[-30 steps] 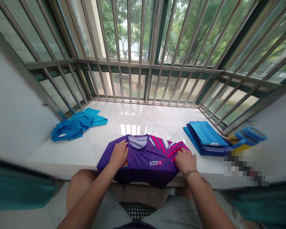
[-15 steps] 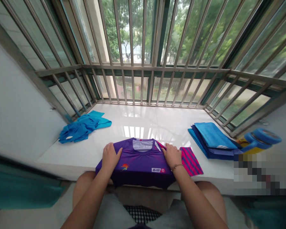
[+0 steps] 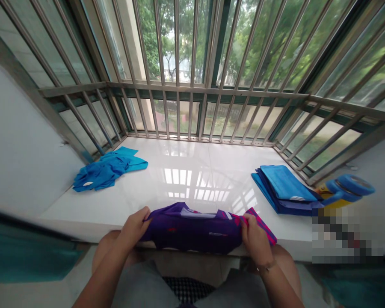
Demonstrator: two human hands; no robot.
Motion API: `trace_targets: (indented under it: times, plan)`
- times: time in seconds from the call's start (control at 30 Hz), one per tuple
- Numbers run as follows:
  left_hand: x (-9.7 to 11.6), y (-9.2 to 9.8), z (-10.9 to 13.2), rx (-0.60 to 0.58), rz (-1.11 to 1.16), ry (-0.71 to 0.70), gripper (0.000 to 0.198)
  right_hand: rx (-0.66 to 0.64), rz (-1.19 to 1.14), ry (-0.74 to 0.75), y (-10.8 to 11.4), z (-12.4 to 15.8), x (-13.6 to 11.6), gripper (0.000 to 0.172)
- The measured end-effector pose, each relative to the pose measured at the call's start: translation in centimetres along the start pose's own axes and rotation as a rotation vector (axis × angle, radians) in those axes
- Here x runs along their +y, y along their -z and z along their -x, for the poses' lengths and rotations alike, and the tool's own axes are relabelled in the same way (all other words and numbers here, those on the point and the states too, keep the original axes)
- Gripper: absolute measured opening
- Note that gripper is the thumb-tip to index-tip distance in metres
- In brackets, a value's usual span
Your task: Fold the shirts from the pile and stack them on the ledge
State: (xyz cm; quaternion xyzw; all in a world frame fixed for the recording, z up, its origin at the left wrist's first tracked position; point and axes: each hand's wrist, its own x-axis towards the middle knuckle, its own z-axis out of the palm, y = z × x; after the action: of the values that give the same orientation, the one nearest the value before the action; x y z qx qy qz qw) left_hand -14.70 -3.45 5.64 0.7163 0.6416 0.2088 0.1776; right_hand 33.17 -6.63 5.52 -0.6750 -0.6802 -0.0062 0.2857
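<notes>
A purple jersey [image 3: 192, 231] with a white-lined collar hangs partly over the front edge of the white sill. My left hand [image 3: 136, 224] is closed on its left shoulder. On the other side my right hand [image 3: 253, 235] grips the right shoulder, where the cloth turns pink. A pink-and-blue striped sleeve sticks out beyond that hand onto the sill. The jersey is drawn out between both hands, and its chest is foreshortened, so the prints on it are hard to read.
A crumpled blue garment [image 3: 111, 169] lies on the left of the white sill [image 3: 186, 154]. At the right sits a stack of folded blue clothes [image 3: 285, 188], beside a blue-and-yellow object [image 3: 349, 190]. Metal bars [image 3: 208, 92] line the window behind.
Both hands have moved apart and closed on the jersey's shoulders, where they rested on it before. The collar has come nearer to me, and the chest has tipped out of view.
</notes>
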Motion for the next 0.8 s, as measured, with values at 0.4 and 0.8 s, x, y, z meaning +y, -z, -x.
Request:
trace_targets:
  times: [0.4,0.8]
  plan:
    - [8.2,18.1,-2.0,0.697,-0.21,-0.01,0.028,0.485,0.24,0.052,14.5,-10.5,-2.9,0.036]
    - [13.5,13.6,-28.0,0.28,-0.508,-0.074,0.075,0.049,0.304,0.231,8.2,-33.1,-8.7,0.066]
